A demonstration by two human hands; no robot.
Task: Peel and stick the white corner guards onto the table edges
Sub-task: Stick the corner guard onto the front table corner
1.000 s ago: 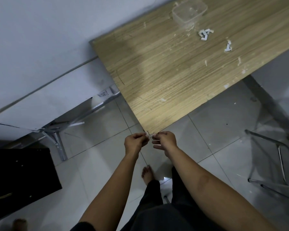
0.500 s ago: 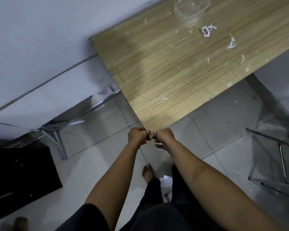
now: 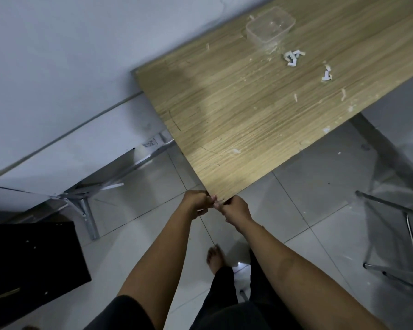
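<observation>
Both hands (image 3: 216, 206) at table (image 3: 248, 120) corner

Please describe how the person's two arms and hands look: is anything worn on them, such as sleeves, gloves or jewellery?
Both forearms are bare. The left hand and right hand wear no gloves, and no watch or ring shows. A dark short sleeve covers the left upper arm near the frame's bottom edge; the right upper arm is out of frame, so any sleeve there is unseen.
</observation>
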